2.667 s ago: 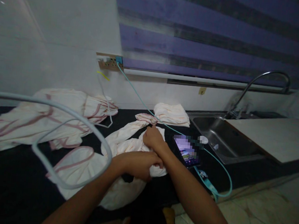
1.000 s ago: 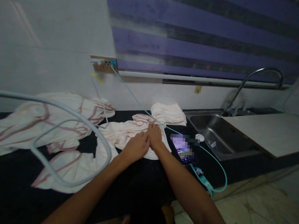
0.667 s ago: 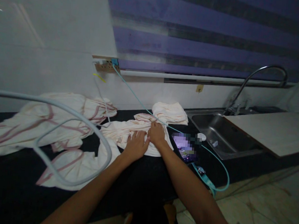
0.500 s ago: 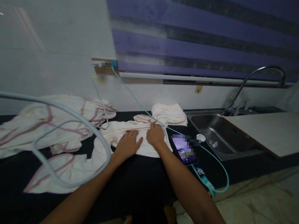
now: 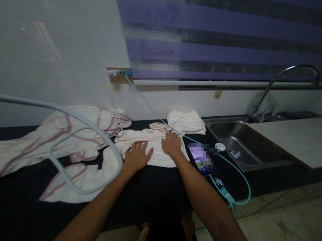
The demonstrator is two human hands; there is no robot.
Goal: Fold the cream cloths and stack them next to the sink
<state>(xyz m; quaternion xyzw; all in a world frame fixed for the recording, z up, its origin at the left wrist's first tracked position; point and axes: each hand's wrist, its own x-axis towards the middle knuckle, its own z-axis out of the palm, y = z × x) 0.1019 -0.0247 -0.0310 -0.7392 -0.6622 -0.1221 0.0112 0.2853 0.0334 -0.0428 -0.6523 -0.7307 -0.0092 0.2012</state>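
A white cloth with pinkish stripes point(image 5: 162, 156) is spread on the dark countertop, its left part bunched and trailing toward me. My left hand point(image 5: 138, 156) lies on its near left part, palm down with the fingers spread. Flat on the right part of the same cloth is my right hand point(image 5: 172, 145), fingers stretched away from me. Just behind the cloth sits a folded white cloth point(image 5: 187, 122) with several layers. To the left a heap of crumpled white cloth with pink stripes point(image 5: 85, 129) covers the counter.
A thick grey cable point(image 5: 93, 124) loops in front of the left side. A lit phone point(image 5: 199, 157) and a teal cable point(image 5: 248, 190) lie right of my hands. Beyond are a white round object point(image 5: 220, 147), a steel sink point(image 5: 226, 136) with a faucet, and a pale board point(image 5: 293, 134).
The view has shifted slightly, so things sit a little farther right. My left hand has moved slightly left over the cloth; my right hand stays pressed on it.
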